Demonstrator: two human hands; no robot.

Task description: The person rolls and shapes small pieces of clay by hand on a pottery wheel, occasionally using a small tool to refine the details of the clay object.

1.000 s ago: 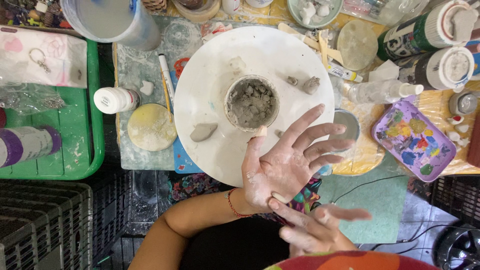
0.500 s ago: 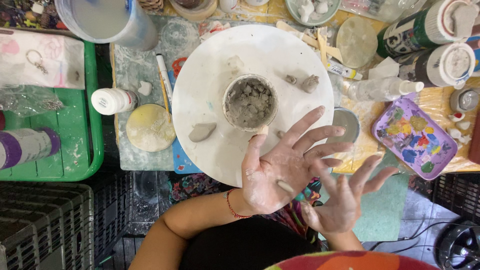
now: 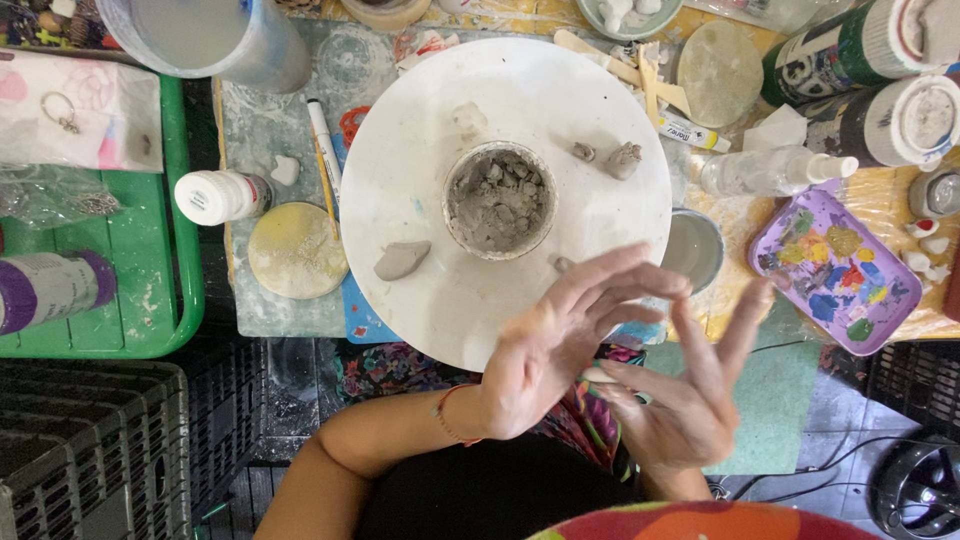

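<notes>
Spreading left hand (image 3: 545, 355) open | right hand (image 3: 690, 400) open, touching it

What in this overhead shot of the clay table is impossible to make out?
- Between the left hand and right hand: any clay there is hidden by the palms, head view.
- White round board: its near edge is covered by the left hand.
- Grey tub: cut off by the top edge.
- Small cup: partly under the board's rim.

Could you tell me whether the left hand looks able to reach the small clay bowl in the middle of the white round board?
Probably yes: the left hand hovers open and empty over the board's near edge, with nothing between it and the clay bowl.
</notes>
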